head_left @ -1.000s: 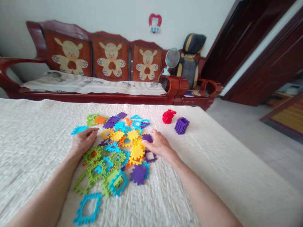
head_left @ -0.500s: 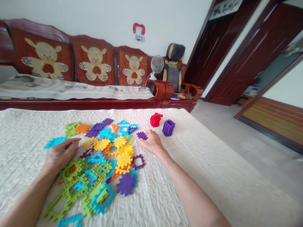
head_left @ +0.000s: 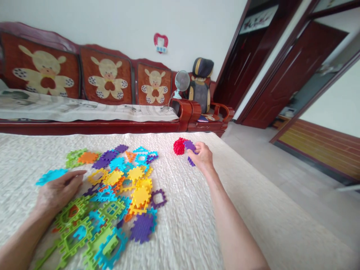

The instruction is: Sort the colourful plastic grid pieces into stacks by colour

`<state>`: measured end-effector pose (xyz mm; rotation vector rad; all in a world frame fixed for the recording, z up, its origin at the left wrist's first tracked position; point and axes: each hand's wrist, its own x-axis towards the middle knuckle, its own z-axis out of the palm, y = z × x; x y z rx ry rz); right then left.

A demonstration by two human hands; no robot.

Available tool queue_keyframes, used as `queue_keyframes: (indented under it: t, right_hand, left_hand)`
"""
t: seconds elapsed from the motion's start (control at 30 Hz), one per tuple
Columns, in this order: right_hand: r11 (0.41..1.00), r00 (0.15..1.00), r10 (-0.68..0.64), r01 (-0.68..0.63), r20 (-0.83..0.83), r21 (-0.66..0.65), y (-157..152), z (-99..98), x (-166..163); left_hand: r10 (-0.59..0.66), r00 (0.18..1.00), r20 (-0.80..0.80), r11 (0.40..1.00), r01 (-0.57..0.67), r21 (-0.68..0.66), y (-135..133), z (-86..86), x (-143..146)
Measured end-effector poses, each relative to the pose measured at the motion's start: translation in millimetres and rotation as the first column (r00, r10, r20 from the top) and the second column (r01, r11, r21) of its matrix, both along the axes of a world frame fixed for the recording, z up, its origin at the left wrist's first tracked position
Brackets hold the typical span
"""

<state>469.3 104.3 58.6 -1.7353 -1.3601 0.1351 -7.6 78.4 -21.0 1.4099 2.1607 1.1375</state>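
Observation:
A small purple interlocking tile is pinched in my right hand, close to the red stack of tiles. Below that hand, the purple stack of tiles shows only in part, since my fingers cover the rest. My left hand rests at the left edge of the tile pile, fingers stretched out and holding nothing I can see. A blue tile lies just beyond it. Green tiles, yellow tiles and a larger purple tile lie loose and overlapping between my hands.
A cream textured cloth covers the table. Behind it stands a dark red wooden sofa with bear-patterned cushions. A small fan is near the sofa's armrest. Doors are at the right.
My right hand has lifted the small purple tile from beside the pile and carried it right and away from me to the stacks. My left hand has stayed by the pile. The view has shifted slightly.

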Motion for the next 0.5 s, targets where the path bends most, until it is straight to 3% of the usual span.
queue_keyframes:
  t: [0.17,0.5]
  right_hand:
    - [0.990,0.989,-0.138,0.136,-0.045,-0.043,5,-0.2,37]
    - [0.976,0.989,-0.145,0.145,0.017,-0.164,6,-1.8,48]
  left_hand:
    - [0.000,0.999,-0.040,1.000,0.000,0.006,0,2.3,1]
    - [-0.013,0.996,-0.083,0.999,0.008,-0.050,-5,13.6,3]
